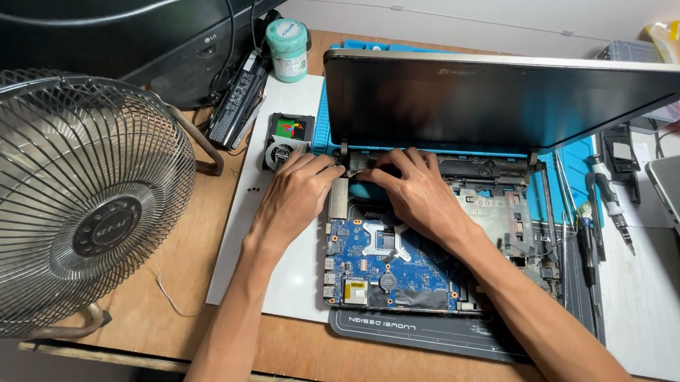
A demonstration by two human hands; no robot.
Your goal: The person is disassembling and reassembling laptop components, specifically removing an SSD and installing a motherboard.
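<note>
Head view shows my left hand [297, 198] and right hand [412, 190] pinching closed on the stiff hinge [351, 160], fragile blue motherboard [393, 263] just below my fingers.

Two hands: left [296, 194], right [414, 194], fingertips meeting at the hinge. One open laptop [509, 99], lid just beyond the fingers; one blue board [385, 260] below them. One cooler [283, 151] just left of the left fingers. One fan [62, 202], one tub [288, 49], one screwdriver [612, 204].
</note>
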